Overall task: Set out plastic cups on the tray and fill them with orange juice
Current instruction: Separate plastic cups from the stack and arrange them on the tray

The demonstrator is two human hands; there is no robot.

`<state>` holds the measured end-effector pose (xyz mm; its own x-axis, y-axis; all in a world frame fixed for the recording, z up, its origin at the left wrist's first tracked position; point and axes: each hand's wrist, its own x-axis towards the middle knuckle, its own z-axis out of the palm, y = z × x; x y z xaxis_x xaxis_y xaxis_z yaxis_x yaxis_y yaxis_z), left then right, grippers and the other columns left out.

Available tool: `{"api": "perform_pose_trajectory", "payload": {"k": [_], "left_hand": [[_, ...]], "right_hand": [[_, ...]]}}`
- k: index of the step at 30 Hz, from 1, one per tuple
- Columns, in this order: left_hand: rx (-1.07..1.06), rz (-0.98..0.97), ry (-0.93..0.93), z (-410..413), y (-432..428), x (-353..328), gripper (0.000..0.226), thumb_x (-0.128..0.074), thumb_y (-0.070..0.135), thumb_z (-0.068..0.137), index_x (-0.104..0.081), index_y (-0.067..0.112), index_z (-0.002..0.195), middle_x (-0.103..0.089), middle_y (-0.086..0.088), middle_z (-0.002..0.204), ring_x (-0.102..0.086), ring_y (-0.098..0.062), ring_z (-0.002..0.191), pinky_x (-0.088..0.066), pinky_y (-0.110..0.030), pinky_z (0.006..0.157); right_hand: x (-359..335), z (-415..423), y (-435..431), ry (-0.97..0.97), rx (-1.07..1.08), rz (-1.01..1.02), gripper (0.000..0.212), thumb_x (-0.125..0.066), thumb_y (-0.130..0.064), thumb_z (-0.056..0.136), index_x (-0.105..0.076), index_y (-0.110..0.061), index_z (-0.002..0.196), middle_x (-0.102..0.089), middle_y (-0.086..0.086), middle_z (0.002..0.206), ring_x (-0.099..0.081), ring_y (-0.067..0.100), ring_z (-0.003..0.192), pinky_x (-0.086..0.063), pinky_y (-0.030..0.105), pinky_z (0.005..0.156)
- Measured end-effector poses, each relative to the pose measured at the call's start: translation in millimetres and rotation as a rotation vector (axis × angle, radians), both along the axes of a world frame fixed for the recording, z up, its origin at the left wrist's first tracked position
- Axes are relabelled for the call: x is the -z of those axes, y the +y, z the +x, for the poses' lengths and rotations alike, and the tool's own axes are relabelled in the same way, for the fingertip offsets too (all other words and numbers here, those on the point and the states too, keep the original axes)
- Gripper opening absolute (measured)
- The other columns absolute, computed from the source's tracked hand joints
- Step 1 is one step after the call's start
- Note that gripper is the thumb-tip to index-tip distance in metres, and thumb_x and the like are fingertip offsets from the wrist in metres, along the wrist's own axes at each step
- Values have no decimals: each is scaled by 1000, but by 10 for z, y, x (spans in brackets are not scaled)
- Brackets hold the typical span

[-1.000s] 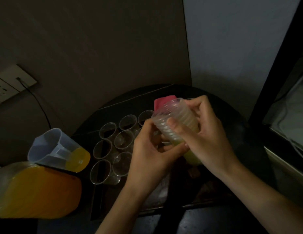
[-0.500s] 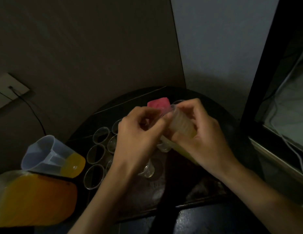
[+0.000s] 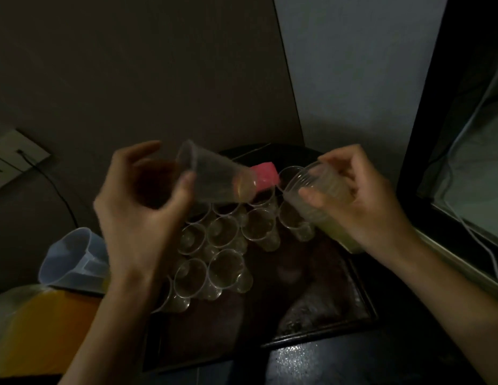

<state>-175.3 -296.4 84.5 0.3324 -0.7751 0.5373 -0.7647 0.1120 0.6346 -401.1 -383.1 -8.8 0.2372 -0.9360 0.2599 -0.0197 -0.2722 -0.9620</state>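
Head view: left hand (image 3: 139, 215) grips single clear plastic cup (image 3: 214, 179) near its rim, tipped sideways above dark rectangular tray (image 3: 325, 315). Right hand (image 3: 361, 207) curled round nested stack of clear cups (image 3: 317, 195). Upright clear cups on tray (image 3: 223, 232) look empty. Translucent container of orange juice (image 3: 34, 329) at far left.

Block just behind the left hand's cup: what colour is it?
The block is pink, shown best in the head view.

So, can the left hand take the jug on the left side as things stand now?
Probably not yet. The jug stands close beside the forearm with nothing between, but the left hand is holding a cup.
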Motion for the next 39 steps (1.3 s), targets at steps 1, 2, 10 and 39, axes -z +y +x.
{"api": "perform_pose_trajectory", "payload": {"k": [1,2,10,39], "left_hand": [[41,30,-106,-24,62,64,60,-67,49,80,-54,23,133,-66,20,107,-67,1,101,-55,-16,83],[86,76,-203,-56,113,156,63,-69,48,79,-53,22,134,-66,17,110,-67,0,102,-56,-18,83],[166,318,-436,-117,275,858,72,-67,60,76,-59,17,132,-65,-1,117,-65,-17,104,-60,-42,78],[199,419,-699,-134,207,1230,68,-63,56,79,-63,10,130,-65,-2,110,-61,-21,97,-53,-38,83]], "right_hand": [[12,-22,-38,-9,9,9,55,-74,-69,69,-50,-44,112,-67,-15,108,-64,-1,104,-54,22,85],[27,-36,-67,-25,14,22,55,-72,-68,67,-51,-44,111,-67,-15,109,-64,1,105,-55,29,89],[61,19,-69,-91,10,35,56,-74,-64,70,-53,-38,115,-66,-11,115,-63,4,110,-53,37,97],[85,69,-78,-80,57,-20,60,-72,-63,72,-53,-32,119,-62,-16,109,-60,-7,103,-46,8,80]]}}
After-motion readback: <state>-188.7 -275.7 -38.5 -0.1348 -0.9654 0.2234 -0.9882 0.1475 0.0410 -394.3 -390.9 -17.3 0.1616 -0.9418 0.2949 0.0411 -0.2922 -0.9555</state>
